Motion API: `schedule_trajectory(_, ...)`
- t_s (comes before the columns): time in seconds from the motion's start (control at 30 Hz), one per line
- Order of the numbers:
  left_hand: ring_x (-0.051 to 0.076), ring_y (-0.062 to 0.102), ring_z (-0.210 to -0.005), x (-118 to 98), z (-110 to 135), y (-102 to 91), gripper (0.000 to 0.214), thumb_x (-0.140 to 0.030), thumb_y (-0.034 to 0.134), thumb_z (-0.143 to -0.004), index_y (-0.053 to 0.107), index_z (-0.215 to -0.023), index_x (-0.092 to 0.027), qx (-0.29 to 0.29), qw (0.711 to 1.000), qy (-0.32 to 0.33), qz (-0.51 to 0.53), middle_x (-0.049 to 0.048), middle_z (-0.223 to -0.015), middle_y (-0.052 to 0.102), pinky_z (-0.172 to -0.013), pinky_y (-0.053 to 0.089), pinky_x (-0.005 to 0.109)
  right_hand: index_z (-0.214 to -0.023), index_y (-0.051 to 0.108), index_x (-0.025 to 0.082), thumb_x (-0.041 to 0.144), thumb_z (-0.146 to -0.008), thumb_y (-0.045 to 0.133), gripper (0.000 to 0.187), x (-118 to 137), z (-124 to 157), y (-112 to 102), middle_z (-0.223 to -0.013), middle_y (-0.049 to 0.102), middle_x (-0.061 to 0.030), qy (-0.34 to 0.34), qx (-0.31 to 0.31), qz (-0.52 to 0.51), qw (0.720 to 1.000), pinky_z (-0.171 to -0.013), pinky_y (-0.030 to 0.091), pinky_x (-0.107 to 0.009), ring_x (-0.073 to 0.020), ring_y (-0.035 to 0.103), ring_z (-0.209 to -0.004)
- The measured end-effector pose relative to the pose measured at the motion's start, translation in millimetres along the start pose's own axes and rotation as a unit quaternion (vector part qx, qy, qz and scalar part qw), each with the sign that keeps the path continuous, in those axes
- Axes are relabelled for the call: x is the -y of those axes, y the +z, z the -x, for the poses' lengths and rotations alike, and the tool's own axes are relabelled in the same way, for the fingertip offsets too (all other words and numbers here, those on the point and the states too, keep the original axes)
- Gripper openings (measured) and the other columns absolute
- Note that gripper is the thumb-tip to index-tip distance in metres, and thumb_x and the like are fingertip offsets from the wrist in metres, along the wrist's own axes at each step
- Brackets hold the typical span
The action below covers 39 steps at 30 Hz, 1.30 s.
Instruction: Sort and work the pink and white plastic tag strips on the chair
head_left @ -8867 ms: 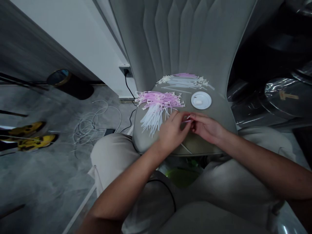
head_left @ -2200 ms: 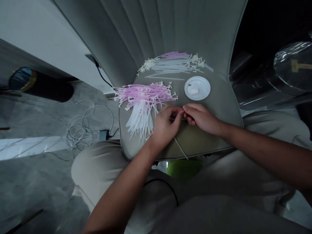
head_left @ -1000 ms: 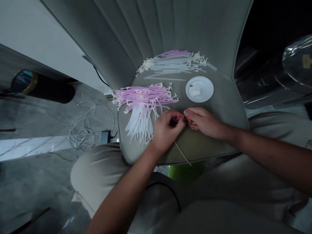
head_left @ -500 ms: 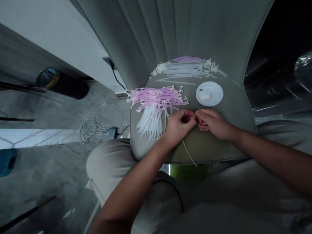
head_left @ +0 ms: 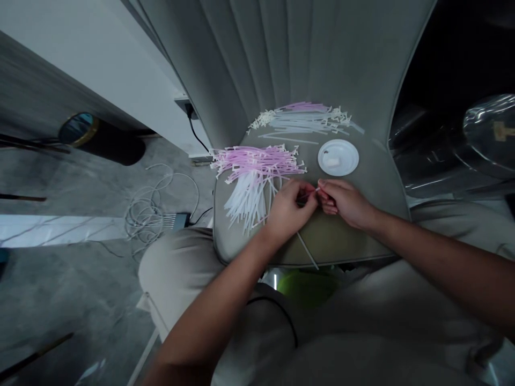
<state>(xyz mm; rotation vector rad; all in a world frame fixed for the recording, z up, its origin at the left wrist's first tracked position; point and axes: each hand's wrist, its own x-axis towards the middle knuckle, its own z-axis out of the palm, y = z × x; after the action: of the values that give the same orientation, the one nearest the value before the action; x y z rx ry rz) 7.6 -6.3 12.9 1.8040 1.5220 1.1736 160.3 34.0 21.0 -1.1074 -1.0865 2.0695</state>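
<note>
My left hand (head_left: pixel 287 209) is closed in a pinch, its fingertips meeting those of my right hand (head_left: pixel 344 201) above the chair seat. Between them shows a small whitish tip (head_left: pixel 317 189), too small to make out. A thin white plastic strip (head_left: pixel 308 251) runs out below my left hand toward the seat's front edge. Left of the hands lies a bundle of pink strips (head_left: pixel 257 160) with white end pieces, overlapping a fan of white strips (head_left: pixel 246 201). Beyond my right hand stands a white round dish (head_left: pixel 349 166) with a small white block (head_left: pixel 332 162) in it.
Near the backrest of the grey chair (head_left: pixel 341 64) lies another row of white and pink strips (head_left: pixel 301 119). A coiled pale cable (head_left: pixel 147 214) rests on the floor at left, near a dark cylinder (head_left: pixel 108 145). Clear plastic (head_left: pixel 438 155) stands at right.
The view has shifted slightly. Both hands stay pinched together in nearly the same place over the seat, and the whitish tip between the fingertips shows more clearly now.
</note>
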Motion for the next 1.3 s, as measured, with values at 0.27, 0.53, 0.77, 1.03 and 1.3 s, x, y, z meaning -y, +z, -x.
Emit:
schedule_trajectory(0.27,0.01,0.055,-0.067,-0.3,-1.4,1.3,0.004,-0.014,0.061,-0.081,0.061,-0.079,-0.018,0.0,1.0,-0.019,0.003,-0.0007,-0.074,0.061,-0.063,0.044,0.023,-0.063,0.044,0.018,0.041,-0.089,0.056,0.037,-4.8,-2.3,-2.3,-0.052,0.037,0.0076,-0.02,0.012,0.016,1.0,-0.04,0.024,-0.02,-0.0042,0.032,-0.04)
schedule_trajectory(0.53,0.012,0.057,-0.07,1.9,-0.4,-3.0,0.002,-0.016,0.06,-0.083,0.061,-0.082,-0.017,0.013,0.998,0.034,-0.051,0.0014,-0.077,0.063,-0.066,0.046,0.024,-0.064,0.045,0.019,0.043,-0.086,0.06,0.036,0.8,-0.5,2.7,-0.053,0.037,0.0078,-0.012,-0.005,0.052,0.999,-0.04,0.024,-0.02,-0.0043,0.031,-0.041)
schedule_trajectory(0.77,0.012,0.058,-0.072,3.1,-2.3,-1.3,0.003,-0.015,0.059,-0.083,0.062,-0.082,-0.017,0.016,0.998,0.041,-0.045,0.0016,-0.077,0.064,-0.068,0.046,0.025,-0.063,0.043,0.019,0.035,-0.091,0.054,0.034,0.2,-2.4,1.9,-0.052,0.034,0.0081,0.005,0.001,0.046,0.999,-0.039,0.022,-0.02,-0.0044,0.03,-0.04)
schedule_trajectory(1.03,0.012,0.057,-0.07,8.7,-10.6,-1.5,0.004,-0.015,0.061,-0.08,0.062,-0.079,-0.019,0.039,0.998,0.024,-0.029,0.0008,-0.076,0.065,-0.065,0.045,0.025,-0.066,0.045,0.019,0.033,-0.093,0.052,0.032,-4.5,-6.0,-2.6,-0.053,0.035,0.0077,-0.005,0.004,0.037,0.999,-0.038,0.021,-0.02,-0.0044,0.03,-0.04)
schedule_trajectory(1.3,0.012,0.056,-0.069,-3.0,-11.3,-9.3,0.002,-0.017,0.062,-0.079,0.063,-0.08,-0.019,0.011,0.999,0.012,-0.042,-0.0006,-0.075,0.064,-0.067,0.045,0.025,-0.061,0.051,0.017,0.053,-0.09,0.055,0.046,0.2,-0.9,0.7,-0.048,0.041,0.0051,-0.055,-0.03,0.097,0.993,-0.037,0.026,-0.02,-0.0053,0.035,-0.038)
